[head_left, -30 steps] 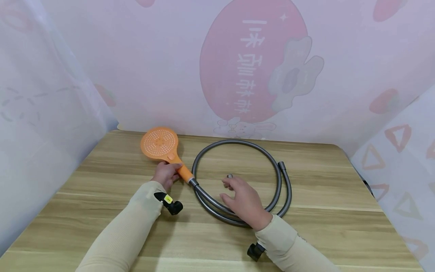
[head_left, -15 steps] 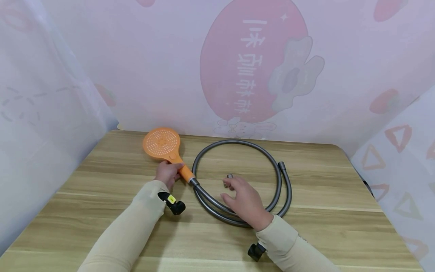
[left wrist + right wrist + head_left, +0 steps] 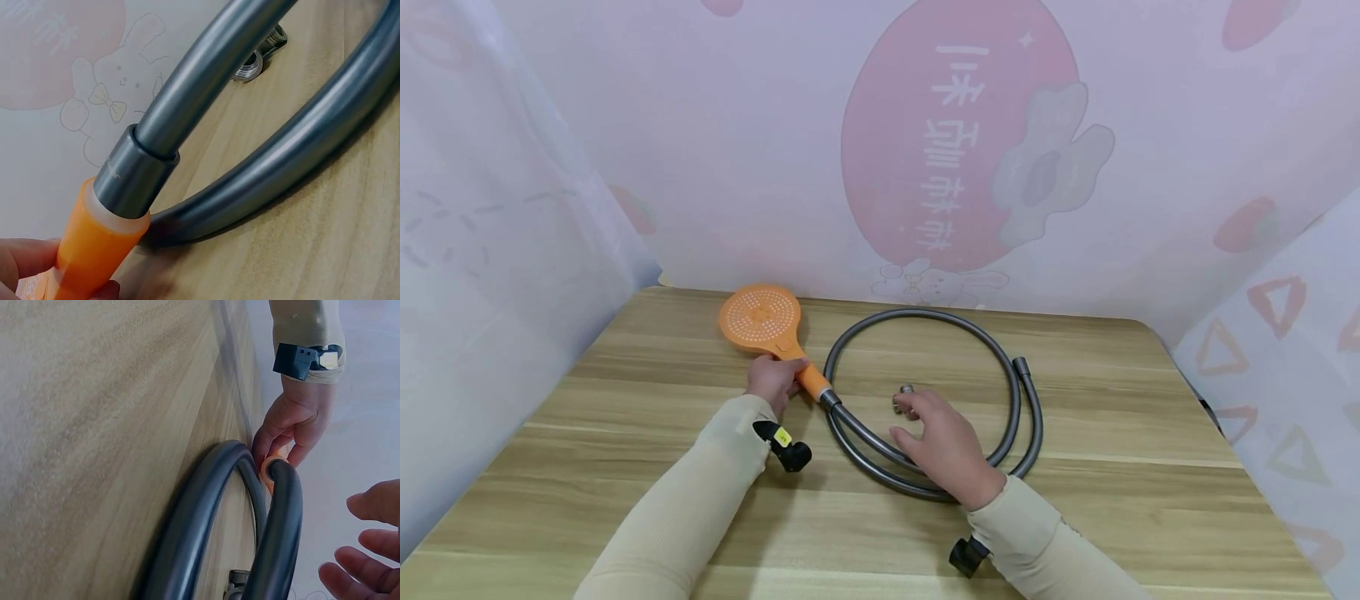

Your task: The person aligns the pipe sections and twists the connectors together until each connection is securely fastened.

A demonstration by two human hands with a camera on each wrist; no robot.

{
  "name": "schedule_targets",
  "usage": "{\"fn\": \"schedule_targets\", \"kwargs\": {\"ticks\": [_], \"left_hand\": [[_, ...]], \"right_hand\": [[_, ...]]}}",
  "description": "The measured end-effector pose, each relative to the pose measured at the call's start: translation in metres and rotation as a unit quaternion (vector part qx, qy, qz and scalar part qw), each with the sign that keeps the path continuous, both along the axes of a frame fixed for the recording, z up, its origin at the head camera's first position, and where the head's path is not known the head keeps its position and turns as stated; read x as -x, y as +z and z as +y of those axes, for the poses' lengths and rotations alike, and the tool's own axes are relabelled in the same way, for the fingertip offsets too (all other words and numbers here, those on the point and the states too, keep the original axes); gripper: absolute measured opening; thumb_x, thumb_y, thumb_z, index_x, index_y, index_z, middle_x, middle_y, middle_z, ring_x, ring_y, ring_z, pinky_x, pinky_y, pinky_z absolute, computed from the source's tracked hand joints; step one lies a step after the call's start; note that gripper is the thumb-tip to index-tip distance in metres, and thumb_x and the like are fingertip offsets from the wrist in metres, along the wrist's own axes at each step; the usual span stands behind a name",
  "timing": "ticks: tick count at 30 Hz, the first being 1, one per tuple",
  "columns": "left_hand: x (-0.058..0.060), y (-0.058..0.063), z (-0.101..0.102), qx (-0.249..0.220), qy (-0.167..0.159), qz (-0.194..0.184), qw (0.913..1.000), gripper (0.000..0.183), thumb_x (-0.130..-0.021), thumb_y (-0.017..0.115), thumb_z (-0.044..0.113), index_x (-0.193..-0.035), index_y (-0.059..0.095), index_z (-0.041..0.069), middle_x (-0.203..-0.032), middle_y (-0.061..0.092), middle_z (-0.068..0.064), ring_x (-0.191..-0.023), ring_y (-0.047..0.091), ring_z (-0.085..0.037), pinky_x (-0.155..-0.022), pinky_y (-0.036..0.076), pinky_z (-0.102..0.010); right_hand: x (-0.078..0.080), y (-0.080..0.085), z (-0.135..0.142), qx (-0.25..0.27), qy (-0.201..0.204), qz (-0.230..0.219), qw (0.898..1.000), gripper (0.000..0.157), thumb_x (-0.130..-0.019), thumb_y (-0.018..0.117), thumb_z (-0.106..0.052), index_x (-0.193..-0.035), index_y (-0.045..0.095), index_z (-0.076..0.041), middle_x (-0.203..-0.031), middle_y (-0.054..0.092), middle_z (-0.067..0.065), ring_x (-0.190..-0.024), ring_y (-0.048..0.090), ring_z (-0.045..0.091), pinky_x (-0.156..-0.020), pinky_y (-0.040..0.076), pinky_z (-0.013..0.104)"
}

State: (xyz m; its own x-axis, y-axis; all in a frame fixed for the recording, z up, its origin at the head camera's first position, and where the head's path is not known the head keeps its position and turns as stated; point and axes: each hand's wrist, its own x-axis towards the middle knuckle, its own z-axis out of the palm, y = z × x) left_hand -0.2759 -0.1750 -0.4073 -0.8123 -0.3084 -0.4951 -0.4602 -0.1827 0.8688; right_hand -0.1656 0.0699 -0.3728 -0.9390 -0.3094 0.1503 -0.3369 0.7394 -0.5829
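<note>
An orange shower head (image 3: 760, 318) lies at the left with its perforated face up. My left hand (image 3: 771, 383) grips its handle between thumb and fingers; in the left wrist view the orange handle (image 3: 94, 250) meets the grey collar (image 3: 137, 172) of the hose. That dark grey shower hose (image 3: 1017, 408) runs in a loop over the table. My right hand (image 3: 951, 450) hovers above the hose's near side, fingers loosely bent and apart, with nothing between them. Just beyond its fingertips, inside the loop, sits a small metal fitting (image 3: 250, 67), partly hidden by the hand in the head view.
The hose's free end (image 3: 1021, 365) points away at the right of the loop. A wooden table (image 3: 1120, 433) carries everything. Behind it hangs a pale printed cloth (image 3: 760, 167), with more cloth at both sides. Each wrist wears a small black camera (image 3: 793, 456).
My left hand has shifted a little to the right with the shower head, whose disc moved slightly right and nearer. The right hand has hardly moved.
</note>
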Motion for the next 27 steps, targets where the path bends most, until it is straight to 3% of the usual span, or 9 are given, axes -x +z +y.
{"fn": "schedule_targets", "kwargs": {"ticks": [9,16,27], "left_hand": [[0.0025,-0.0001,0.0008,0.014,-0.001,-0.007,0.9999,0.054,-0.091,0.061,0.0,-0.141,0.04,0.0,-0.138,0.046,-0.017,-0.118,0.051,-0.026,-0.098,0.047,-0.033],[0.0014,0.0053,0.0027,0.023,-0.002,-0.019,0.9996,0.052,-0.089,0.065,0.0,-0.136,0.043,-0.003,-0.131,0.049,-0.018,-0.108,0.057,-0.024,-0.087,0.053,-0.028],[0.0042,0.0062,0.0037,0.012,0.009,-0.03,0.9994,0.054,-0.089,0.063,-0.001,-0.138,0.039,-0.004,-0.133,0.045,-0.016,-0.114,0.052,-0.026,-0.097,0.048,-0.034]], "right_hand": [[-0.0007,-0.001,0.0019,0.004,-0.003,0.002,1.0,0.039,-0.089,0.07,-0.022,-0.124,0.061,-0.006,-0.114,0.063,0.006,-0.1,0.062,0.025,-0.078,0.053,0.04],[-0.0013,-0.001,0.0027,0.007,-0.007,-0.002,1.0,0.04,-0.089,0.071,-0.022,-0.124,0.061,-0.007,-0.115,0.063,0.005,-0.101,0.062,0.024,-0.079,0.053,0.04],[-0.0019,-0.0002,0.0029,0.006,-0.012,0.0,1.0,0.04,-0.088,0.071,-0.021,-0.124,0.062,-0.005,-0.116,0.063,0.006,-0.101,0.062,0.024,-0.081,0.052,0.042]]}}
